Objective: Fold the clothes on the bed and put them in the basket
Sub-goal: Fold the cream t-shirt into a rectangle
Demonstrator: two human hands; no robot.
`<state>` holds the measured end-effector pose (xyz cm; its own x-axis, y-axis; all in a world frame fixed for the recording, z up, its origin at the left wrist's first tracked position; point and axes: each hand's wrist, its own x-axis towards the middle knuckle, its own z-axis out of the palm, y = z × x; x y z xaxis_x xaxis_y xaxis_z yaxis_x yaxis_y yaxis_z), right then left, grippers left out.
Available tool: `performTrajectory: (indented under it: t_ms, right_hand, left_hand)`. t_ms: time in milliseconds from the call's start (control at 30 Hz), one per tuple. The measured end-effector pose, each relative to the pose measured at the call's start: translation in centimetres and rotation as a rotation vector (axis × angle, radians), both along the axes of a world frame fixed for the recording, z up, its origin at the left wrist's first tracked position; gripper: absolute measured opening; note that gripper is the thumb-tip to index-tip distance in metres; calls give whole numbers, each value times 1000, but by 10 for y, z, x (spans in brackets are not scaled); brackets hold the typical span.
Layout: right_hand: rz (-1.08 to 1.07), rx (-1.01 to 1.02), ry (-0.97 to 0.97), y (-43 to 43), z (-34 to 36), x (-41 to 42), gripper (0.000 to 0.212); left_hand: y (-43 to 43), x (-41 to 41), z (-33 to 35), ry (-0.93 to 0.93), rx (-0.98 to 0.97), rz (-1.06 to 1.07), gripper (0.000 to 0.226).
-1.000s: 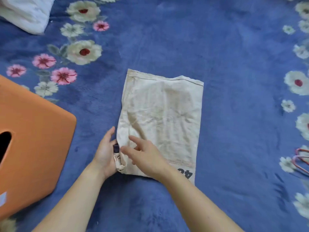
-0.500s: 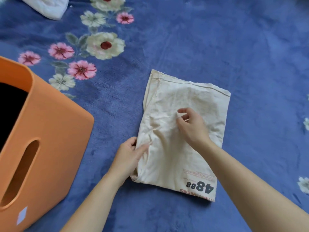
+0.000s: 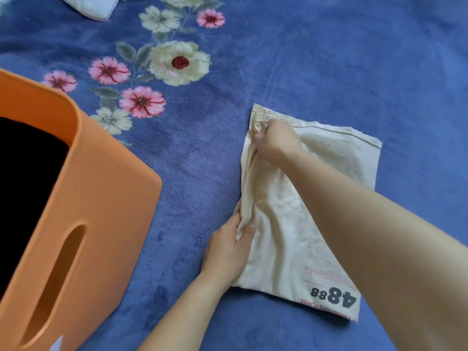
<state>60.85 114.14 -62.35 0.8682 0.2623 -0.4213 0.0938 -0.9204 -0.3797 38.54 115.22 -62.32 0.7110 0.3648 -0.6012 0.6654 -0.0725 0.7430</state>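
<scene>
A cream garment [image 3: 336,158], folded into a narrow rectangle with "4888" printed at its near right corner, lies on the blue flowered bed cover [image 3: 304,59]. My left hand [image 3: 228,252] pinches the garment's left edge near the front, thumb on top of the cloth. Farther back on that same edge, my right hand [image 3: 276,143] grips the cloth near the far left corner, bunching it. An orange basket [image 3: 101,203] with a slot handle stands at the left, its inside dark.
A white piece of cloth [image 3: 91,6] lies at the top left edge of the bed. Blue cover stretches open to the right and behind the garment. The basket's near corner sits a short way left of my left hand.
My right hand has moved from the garment's middle to its far left edge and now grips it. My left hand keeps its hold on the near left edge. The view has shifted left.
</scene>
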Motion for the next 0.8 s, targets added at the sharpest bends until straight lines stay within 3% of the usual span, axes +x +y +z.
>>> performTrajectory:
  t_ms: [100, 167, 267, 367, 433, 500, 567, 700, 800]
  right_hand:
    - [-196, 165, -3, -1, 1, 4, 27]
    - [-306, 314, -103, 4, 10, 6, 27]
    - [-144, 336, -141, 16, 16, 2, 23]
    - [19, 289, -95, 12, 7, -13, 19]
    - [73, 317, -169, -7, 4, -39, 27]
    - [108, 290, -281, -40, 4, -73, 42]
    - [-47, 174, -319, -86, 6, -108, 51]
    - [-787, 66, -123, -179, 12, -150, 66]
    - [-926, 149, 60, -213, 16, -165, 44]
  left_hand:
    - [6, -1, 3, -44, -104, 58, 35]
    - [10, 0, 10, -106, -182, 113, 38]
    - [17, -1, 6, -129, -75, 158, 39]
    - [21, -8, 1, -95, 139, 197, 20]
    - [20, -14, 6, -70, 270, 184, 9]
    - [17, -21, 10, -43, 304, 166, 19]
    - [15, -24, 15, -9, 276, 158, 23]
    - [12, -14, 27, 114, 169, 100, 28]
    - [8, -3, 24, 193, 80, 90, 36]
